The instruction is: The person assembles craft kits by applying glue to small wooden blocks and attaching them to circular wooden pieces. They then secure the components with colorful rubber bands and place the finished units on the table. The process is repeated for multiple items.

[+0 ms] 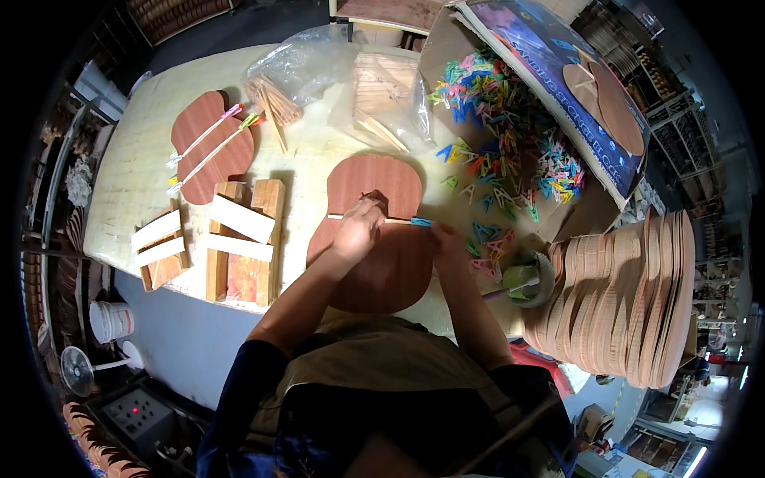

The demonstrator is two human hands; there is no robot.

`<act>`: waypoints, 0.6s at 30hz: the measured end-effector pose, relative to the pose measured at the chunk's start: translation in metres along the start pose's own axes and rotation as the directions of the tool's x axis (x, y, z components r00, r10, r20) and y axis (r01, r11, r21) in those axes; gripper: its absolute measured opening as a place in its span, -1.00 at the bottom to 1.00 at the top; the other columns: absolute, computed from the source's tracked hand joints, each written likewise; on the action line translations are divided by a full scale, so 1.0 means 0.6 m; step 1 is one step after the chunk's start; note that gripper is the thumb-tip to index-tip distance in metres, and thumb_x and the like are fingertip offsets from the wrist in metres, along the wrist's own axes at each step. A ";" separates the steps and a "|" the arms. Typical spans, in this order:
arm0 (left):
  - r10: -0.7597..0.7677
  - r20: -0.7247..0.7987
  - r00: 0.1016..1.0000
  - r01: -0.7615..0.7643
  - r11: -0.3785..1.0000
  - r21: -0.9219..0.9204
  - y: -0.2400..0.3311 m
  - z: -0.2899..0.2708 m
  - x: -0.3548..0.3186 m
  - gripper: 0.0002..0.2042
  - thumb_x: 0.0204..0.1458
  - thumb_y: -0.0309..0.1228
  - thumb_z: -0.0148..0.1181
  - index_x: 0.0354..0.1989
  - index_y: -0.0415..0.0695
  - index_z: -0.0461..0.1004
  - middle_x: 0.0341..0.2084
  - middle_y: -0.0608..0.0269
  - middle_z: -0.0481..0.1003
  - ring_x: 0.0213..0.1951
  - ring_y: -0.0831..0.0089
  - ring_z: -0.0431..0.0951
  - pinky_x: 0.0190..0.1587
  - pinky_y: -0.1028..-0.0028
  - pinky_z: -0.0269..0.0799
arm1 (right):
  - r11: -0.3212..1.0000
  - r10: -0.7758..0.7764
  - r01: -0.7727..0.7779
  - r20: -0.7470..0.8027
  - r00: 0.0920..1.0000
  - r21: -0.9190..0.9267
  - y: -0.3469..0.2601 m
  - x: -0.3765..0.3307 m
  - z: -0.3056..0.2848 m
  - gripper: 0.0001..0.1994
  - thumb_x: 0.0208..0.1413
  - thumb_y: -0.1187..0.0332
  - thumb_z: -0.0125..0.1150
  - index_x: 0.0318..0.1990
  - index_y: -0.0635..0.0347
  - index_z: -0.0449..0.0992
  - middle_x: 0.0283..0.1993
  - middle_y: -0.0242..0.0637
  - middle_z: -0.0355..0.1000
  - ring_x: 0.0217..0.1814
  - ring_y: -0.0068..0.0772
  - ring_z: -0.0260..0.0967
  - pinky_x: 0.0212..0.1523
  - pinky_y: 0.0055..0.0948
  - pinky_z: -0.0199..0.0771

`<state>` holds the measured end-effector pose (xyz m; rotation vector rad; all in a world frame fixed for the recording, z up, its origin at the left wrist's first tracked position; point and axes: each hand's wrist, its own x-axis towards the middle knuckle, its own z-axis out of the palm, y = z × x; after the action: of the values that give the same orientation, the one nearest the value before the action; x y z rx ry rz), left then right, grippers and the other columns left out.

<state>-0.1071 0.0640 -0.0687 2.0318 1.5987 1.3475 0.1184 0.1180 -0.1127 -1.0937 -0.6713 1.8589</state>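
A brown guitar-shaped wooden panel (pixel 374 275) lies in front of me on the table, its narrower end away from me. Across its waist runs a thin pale wooden strip (pixel 398 221). My left hand (pixel 362 226), fingers curled, presses the strip down near the panel's middle. At the panel's right edge, my right hand (pixel 449 242) pinches a blue clothespin (pixel 421 223) sitting over the strip's end; the fingertips are partly hidden. A second guitar-shaped panel (pixel 203 131) lies at the far left with two strips across it, held by coloured clothespins (pixel 251 120) at their ends.
Coloured clothespins (pixel 486 95) lie heaped in an opened cardboard box (pixel 550 95) at right. Bagged wooden strips (pixel 386 88) and loose sticks (pixel 275 103) lie at the back. Wooden blocks with white strips (pixel 243 239) stand left. Near right are stacked curved wooden pieces (pixel 613 295) and a tape roll (pixel 527 280).
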 end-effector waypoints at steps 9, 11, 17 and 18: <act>0.011 -0.009 1.000 -0.011 1.000 -0.024 0.003 -0.006 0.003 -0.91 -0.19 -0.70 0.08 -0.53 -0.23 0.37 -0.28 -0.01 0.46 -0.19 -0.01 0.45 -0.12 0.22 0.37 | -0.683 -0.152 0.308 0.541 0.827 -0.662 -0.083 -0.047 0.013 -0.75 0.01 0.19 0.20 -0.26 0.18 0.50 -0.30 -0.11 0.47 -0.32 -0.15 0.45 -0.33 -0.33 0.43; 0.015 -0.030 0.999 -0.015 1.000 -0.009 -0.001 0.001 -0.002 -0.91 -0.18 -0.69 0.08 -0.54 -0.22 0.37 -0.28 0.00 0.46 -0.21 0.01 0.45 -0.14 0.22 0.37 | -0.372 -0.117 0.064 0.115 0.986 -0.926 -0.076 -0.015 0.001 -0.70 0.02 0.15 0.13 -0.21 0.18 0.48 -0.24 -0.09 0.45 -0.21 -0.06 0.42 -0.21 -0.22 0.40; -0.030 -0.015 0.999 0.030 0.999 -0.041 -0.008 -0.001 -0.004 -0.91 -0.18 -0.67 0.09 -0.58 -0.22 0.35 -0.30 0.03 0.46 -0.22 0.04 0.46 -0.16 0.25 0.37 | 0.111 -0.557 0.321 0.208 0.804 -0.941 -0.134 0.061 0.055 -0.72 -0.06 0.23 0.22 -0.26 0.23 0.47 -0.25 -0.18 0.43 -0.27 -0.14 0.41 -0.28 -0.25 0.39; -0.044 -0.002 0.999 0.044 0.998 -0.041 -0.007 -0.001 -0.003 -0.91 -0.17 -0.67 0.09 -0.58 -0.22 0.35 -0.31 0.03 0.46 -0.22 0.05 0.46 -0.16 0.25 0.37 | 0.179 -0.520 0.407 0.265 0.812 -0.896 -0.143 0.063 0.094 -0.73 -0.06 0.27 0.25 -0.28 0.26 0.45 -0.27 -0.20 0.43 -0.33 -0.26 0.40 -0.34 -0.32 0.38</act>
<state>-0.1100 0.0638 -0.0721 1.9606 1.5940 1.3571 0.0939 0.1915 -0.0355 -1.4011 -1.9389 0.7034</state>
